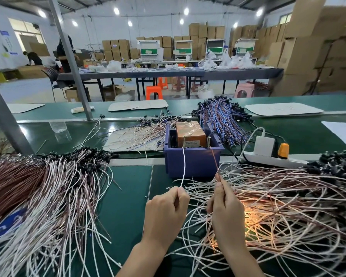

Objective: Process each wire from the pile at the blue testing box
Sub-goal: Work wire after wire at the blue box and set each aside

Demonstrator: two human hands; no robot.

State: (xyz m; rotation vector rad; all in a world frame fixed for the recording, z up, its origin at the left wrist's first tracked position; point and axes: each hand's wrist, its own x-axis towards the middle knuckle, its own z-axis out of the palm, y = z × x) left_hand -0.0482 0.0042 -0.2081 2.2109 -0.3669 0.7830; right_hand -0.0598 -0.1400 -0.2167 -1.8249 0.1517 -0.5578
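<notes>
Left hand (166,206): pinches a thin white wire lead (184,166) running up into the blue plastic testing box (194,162).
Right hand (224,206): pinches a thin brown wire lead (215,158), also reaching the box.
Progress: mid-task; the tangled right pile (278,196) probably awaits testing, and the combed left pile (48,186) looks finished.

So the only bits of the person on show were two hands and the forearms behind them; the left hand (166,208) was bare, and the right hand (224,206) was bare too; both forearms ran uncovered right down to the bottom edge of the shot (anything worn higher up fell outside the picture); fingers looked slim and the wrists narrow; the nails were too small to make out properly.
</notes>
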